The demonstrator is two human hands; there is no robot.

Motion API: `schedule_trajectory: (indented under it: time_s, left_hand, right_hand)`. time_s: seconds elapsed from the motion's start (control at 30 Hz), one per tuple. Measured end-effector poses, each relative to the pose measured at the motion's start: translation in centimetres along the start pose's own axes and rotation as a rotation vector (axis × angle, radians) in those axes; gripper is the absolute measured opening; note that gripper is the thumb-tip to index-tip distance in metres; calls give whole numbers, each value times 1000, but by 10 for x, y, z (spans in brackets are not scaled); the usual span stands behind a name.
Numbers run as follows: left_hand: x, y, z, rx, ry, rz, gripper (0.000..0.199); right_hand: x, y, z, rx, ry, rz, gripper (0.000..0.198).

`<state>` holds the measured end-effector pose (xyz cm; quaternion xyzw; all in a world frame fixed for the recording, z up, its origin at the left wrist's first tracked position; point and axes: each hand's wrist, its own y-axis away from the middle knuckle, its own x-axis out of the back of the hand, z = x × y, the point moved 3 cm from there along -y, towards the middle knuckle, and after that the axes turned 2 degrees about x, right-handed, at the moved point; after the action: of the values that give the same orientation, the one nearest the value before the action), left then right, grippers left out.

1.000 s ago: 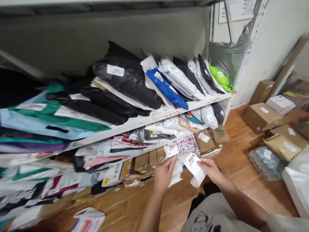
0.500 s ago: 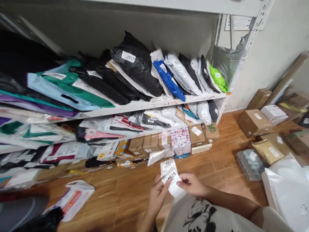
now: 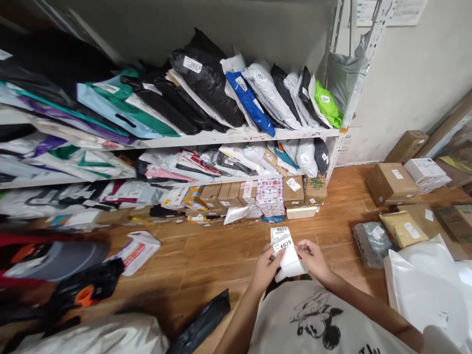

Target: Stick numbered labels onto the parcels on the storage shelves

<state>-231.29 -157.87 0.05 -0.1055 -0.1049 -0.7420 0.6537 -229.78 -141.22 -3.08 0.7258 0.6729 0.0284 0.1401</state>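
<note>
A strip of white printed labels [image 3: 290, 261] hangs in front of my chest, with 4029 on the nearer label and 4023 on one beyond it. My left hand [image 3: 266, 269] pinches the strip at its left side, thumb on top by the 4029 label. On the other side, my right hand [image 3: 312, 255] is closed on the strip's right edge. The lower end of the paper curls over near my shirt. Both hands are over the wooden floor, in front of the lowest row of boxes.
A white metal shelf [image 3: 236, 137] carries bagged parcels with number stickers, among them a blue bag [image 3: 250, 103] and a green bag [image 3: 327, 104]. Cardboard boxes [image 3: 391, 183] and a big white sack [image 3: 424, 290] are on the right. A plastic bag [image 3: 138, 251] lies at left.
The view has shifted, bringing a dark package and a pale bundle into sight at lower left. The label strip is now straighter, its curled lower end showing. Both hands still hold it.
</note>
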Motion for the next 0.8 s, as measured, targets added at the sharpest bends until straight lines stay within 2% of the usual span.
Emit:
schedule_trajectory:
  time_s: [0.1,0.27,0.33,0.47,0.6,0.7,0.8]
  left_hand:
    - [-7,11,4,5,-38,-48,40]
    - [-13,25,14,-117,-217,-179,34]
    - [-13,29,14,-118,-258,-156,37]
    - [-9,32,12,-70,-230,-22,36]
    - [1,26,15,-113,-238,9,39]
    - [16,19,15,-143,-263,47,47]
    - [38,14,8,-137,-251,110,54]
  right_hand:
    - [4,8,-4,59,-34,11,46]
    - [2,18,-4,106,30,-56,42]
    - [0,19,-1,107,39,-86,41]
    - [-4,20,3,138,65,-106,46]
    - [-14,12,4,132,71,-148,48]
    - [-29,1,8,99,53,-177,49]
    - [-56,-12,17,47,20,-208,51]
